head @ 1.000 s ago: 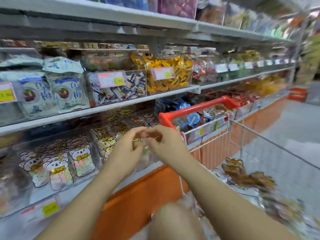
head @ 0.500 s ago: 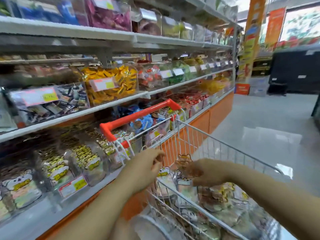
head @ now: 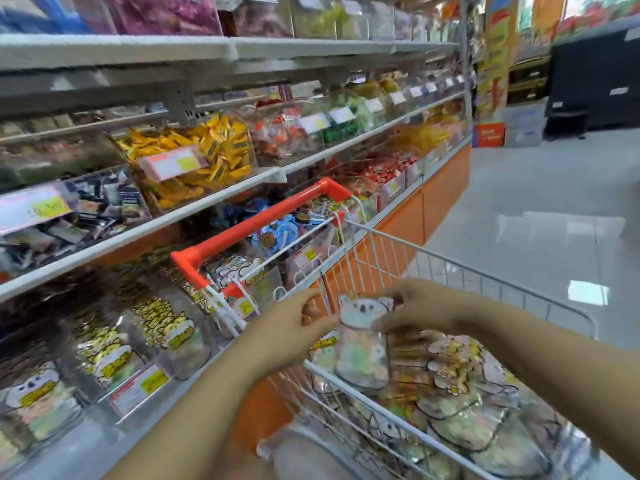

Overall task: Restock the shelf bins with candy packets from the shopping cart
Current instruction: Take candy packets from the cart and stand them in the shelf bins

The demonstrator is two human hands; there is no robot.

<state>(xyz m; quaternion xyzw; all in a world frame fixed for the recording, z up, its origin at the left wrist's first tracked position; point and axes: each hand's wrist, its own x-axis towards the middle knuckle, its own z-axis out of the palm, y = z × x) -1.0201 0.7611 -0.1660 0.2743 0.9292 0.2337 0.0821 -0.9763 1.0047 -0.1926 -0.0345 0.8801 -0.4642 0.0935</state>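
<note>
1 packet (head: 360, 355) pinched by right hand (head: 426, 306); left hand's (head: 291, 327) grip unclear.

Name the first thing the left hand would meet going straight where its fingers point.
The koala candy packet that the right hand holds; the left hand looks nearly at its edge, though blur hides contact.

I am handling a glossy plastic packet (head: 360, 344); cart (head: 460, 268) is showing white-coated metal wire, handle (head: 258, 223) smooth red plastic.
</note>
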